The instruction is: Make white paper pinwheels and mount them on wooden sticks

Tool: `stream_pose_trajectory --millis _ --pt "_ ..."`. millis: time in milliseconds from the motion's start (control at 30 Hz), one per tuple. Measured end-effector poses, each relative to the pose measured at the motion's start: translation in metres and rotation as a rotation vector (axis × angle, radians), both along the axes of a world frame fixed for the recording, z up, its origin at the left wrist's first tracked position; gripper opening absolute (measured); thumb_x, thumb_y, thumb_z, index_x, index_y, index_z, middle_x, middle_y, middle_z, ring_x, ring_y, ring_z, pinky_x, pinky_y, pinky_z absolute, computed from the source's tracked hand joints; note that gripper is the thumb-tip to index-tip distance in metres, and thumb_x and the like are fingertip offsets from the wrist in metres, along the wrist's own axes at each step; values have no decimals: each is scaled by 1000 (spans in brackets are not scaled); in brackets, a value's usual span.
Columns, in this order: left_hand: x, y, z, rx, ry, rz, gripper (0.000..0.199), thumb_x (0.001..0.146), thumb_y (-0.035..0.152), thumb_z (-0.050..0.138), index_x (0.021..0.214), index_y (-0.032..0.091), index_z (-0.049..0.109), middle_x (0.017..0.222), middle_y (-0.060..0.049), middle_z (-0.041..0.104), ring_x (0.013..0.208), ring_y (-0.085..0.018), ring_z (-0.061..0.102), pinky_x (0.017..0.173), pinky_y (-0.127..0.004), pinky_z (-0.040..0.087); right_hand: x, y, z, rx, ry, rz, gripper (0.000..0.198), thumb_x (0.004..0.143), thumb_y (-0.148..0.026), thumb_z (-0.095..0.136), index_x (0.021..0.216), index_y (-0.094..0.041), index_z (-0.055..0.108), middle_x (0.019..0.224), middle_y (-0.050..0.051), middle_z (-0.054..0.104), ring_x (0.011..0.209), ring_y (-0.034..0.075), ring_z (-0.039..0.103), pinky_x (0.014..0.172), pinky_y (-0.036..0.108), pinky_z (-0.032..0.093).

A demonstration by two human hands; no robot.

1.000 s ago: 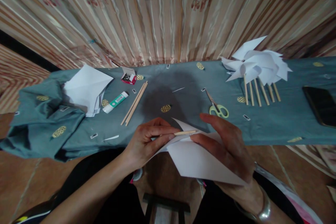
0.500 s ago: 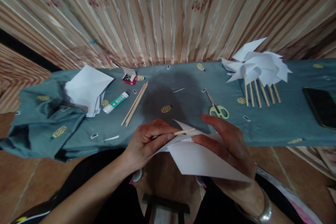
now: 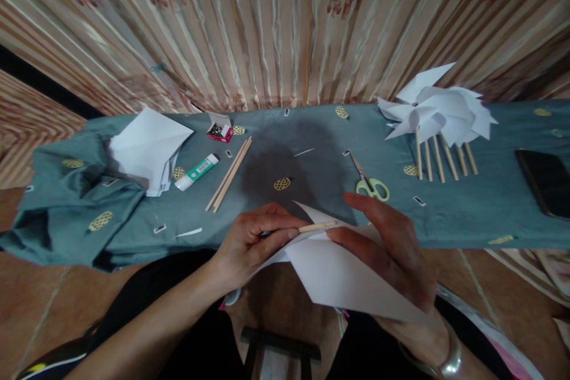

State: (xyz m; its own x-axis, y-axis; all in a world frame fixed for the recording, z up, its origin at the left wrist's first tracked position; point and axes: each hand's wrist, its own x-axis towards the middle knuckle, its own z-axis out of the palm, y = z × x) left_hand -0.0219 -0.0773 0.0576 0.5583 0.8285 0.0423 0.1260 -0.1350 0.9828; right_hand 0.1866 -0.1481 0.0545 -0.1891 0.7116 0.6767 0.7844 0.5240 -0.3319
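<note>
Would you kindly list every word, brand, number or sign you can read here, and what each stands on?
None can be read.
Glue stick: marks on its green label, too small and blurred.
Red box: any print too small to tell.
Tablecloth: small framed patches, too blurred to read.

No legible txt here, folks! Glue stick point(image 3: 197, 173), left of ctr, shows a green lbl point(image 3: 203, 170) w/ pale print, too sm. to read. Red box point(image 3: 226, 135) just behind it, maybe w/ print, can't make out a ltr. And the tablecloth point(image 3: 463, 219): tiny b/w printed blocks point(image 3: 419, 200) dotted abt, chars unreadable at this res.
</note>
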Motion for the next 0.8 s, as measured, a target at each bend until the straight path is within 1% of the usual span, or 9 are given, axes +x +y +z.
stream_pose_trajectory --millis 133,267,367,500,633,700,800 --pt "0 -1 1 -4 14 16 22 89 35 64 95 19 79 82 -7 72 75 -15 65 67 -24 51 0 0 -1 -9 32 -2 21 92 -20 54 112 -21 63 134 12 59 118 31 60 94 49 50" --pt "0 -1 -1 6 13 20 22 89 36 65 95 20 79 83 -8 72 74 -14 65 65 -23 51 -1 0 0 -19 29 13 22 92 -19 54 112 -18 62 134 14 57 120 31 58 94 49 49" --pt "-1 -1 -2 48 32 32 20 88 34 66 96 21 79 84 -7 73 73 -14 65 64 -23 52 0 1 2 -24 27 13 19 91 -21 55 109 -18 63 134 14 55 120 32 57 94 48 49" --pt "-2 -1 -2 136 35 51 17 88 29 67 98 22 78 85 -7 73 73 -13 67 63 -21 53 1 0 3 -60 20 29 19 88 -18 61 107 -16 62 134 15 54 123 31 54 95 47 48" --pt "-4 -1 -1 271 17 31 19 89 24 65 103 23 77 85 -6 72 73 -12 68 63 -19 53 -1 -1 1 -56 64 2 19 92 -21 55 109 -18 62 133 14 55 121 30 55 93 48 50" --pt "-5 -2 -1 291 24 26 19 90 25 64 105 25 77 86 -5 72 73 -11 67 64 -19 54 -2 -1 1 -43 43 -17 19 92 -21 55 109 -19 62 131 14 57 119 30 56 92 48 50" --pt "-5 -3 -3 264 34 29 20 89 26 65 105 25 77 87 -5 72 75 -12 68 65 -19 54 -3 -2 4 -19 -9 -13 21 88 -17 61 109 -17 62 128 15 59 117 30 58 91 47 51"
